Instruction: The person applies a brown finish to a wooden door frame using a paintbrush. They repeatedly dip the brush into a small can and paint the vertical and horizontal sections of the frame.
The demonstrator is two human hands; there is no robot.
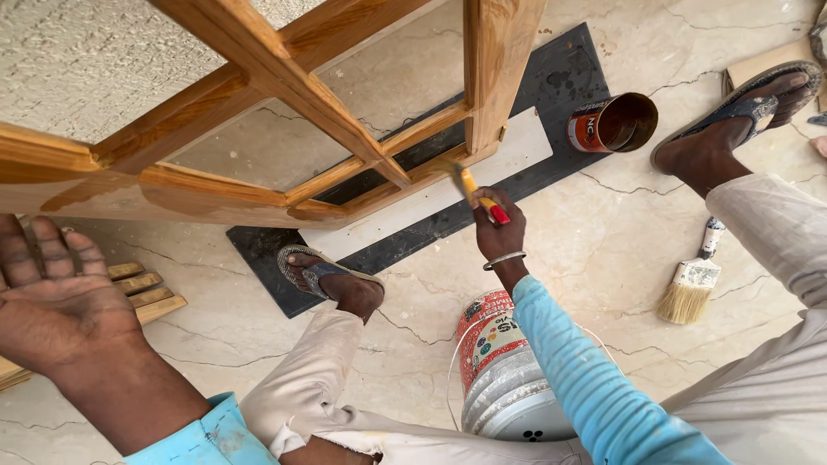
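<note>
A person's right hand (498, 226) pinches a yellow-and-red brush (476, 192) against the lower rail of a wooden window frame (284, 86) (tilted over a dark board (568, 60) on the marble floor (603, 250)). The left hand (56, 301) hovers spread, palm up. An open tin (613, 123) lies nearby.

Honey-brown wooden frame (258, 103), yellow-and-red brush handle (481, 196), dark slab (568, 69), cream veined marble floor (603, 241), light-blue sleeve (586, 370).

Light-blue sleeves (594, 370) (pale trousers (775, 258), sandals (314, 271))
</note>
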